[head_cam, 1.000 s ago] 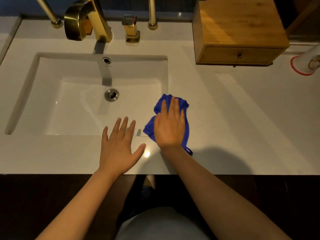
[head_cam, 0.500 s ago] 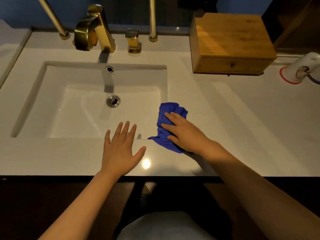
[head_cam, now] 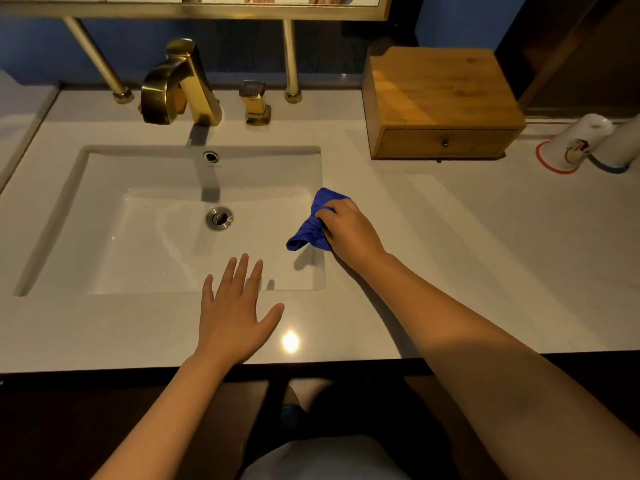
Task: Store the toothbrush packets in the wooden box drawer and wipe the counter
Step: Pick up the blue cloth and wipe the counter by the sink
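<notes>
My right hand (head_cam: 348, 230) grips a bunched blue cloth (head_cam: 313, 226) at the right rim of the sink, with part of the cloth hanging over the basin edge. My left hand (head_cam: 235, 313) lies flat and spread on the white counter (head_cam: 467, 271) in front of the sink, holding nothing. The wooden box (head_cam: 440, 98) stands at the back right of the counter, and its drawer (head_cam: 445, 144) with a small dark knob is closed. No toothbrush packets are in view.
A white rectangular sink (head_cam: 166, 220) fills the left half of the counter, with a gold faucet (head_cam: 176, 84) and a gold handle (head_cam: 256, 102) behind it. Two upturned white cups (head_cam: 571, 143) stand at the far right. A mirror frame on gold posts runs along the top.
My right hand went from lying flat on the cloth to bunching and gripping it, and moved up along the sink's right rim. My left hand stayed put.
</notes>
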